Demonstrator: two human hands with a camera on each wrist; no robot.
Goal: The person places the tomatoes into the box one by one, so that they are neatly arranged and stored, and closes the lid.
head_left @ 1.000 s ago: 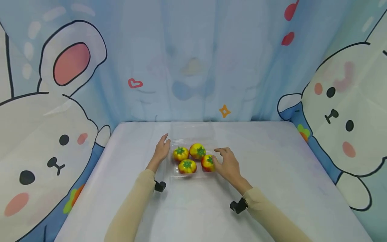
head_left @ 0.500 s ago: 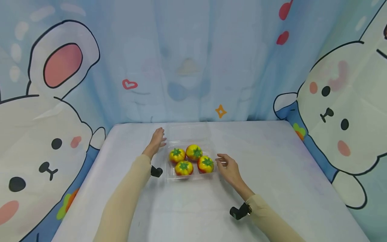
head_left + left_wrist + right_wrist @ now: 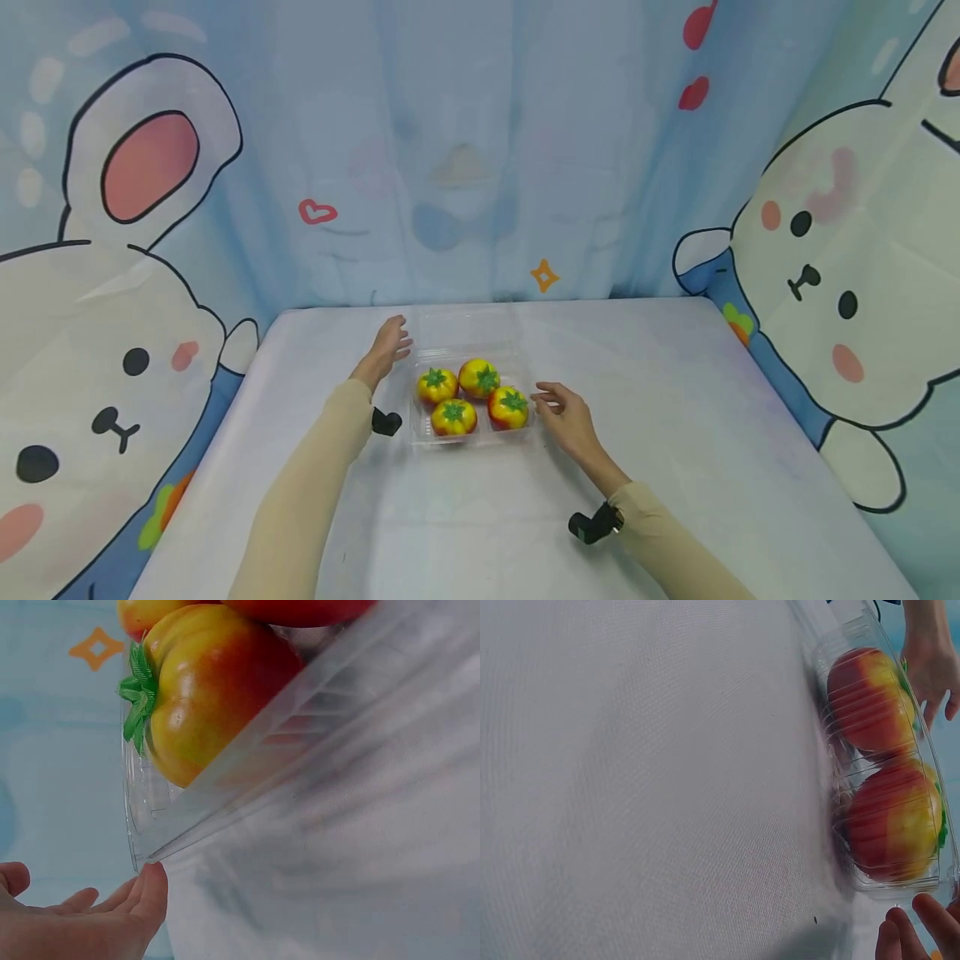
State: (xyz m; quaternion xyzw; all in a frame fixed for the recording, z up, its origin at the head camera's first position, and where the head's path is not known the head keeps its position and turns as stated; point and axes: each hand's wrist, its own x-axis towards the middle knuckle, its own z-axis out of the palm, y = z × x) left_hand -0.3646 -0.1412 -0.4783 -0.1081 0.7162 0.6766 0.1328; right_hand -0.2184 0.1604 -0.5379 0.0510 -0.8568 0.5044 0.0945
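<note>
Several yellow-and-red fruits, one a fruit at the front right, sit in a clear plastic box on the white table. Each bears a green leafy top; they look like tomatoes or persimmons, but the kind is unclear. My left hand is at the box's back left, fingers extended and lightly bent. In the left wrist view a fingertip meets the corner of the rim, or nearly so. My right hand is by the box's right side with loosely bent fingers. In the right wrist view its fingertips are close to the box's edge.
The box's clear lid lies opened toward the back of the table. White cloth covers the table. A blue curtain with printed rabbits hangs behind it and along both sides.
My right hand has drawn back from the front-right fruit to beside the box. My left hand has moved a little up and left along the box's side. The camera view has shifted slightly.
</note>
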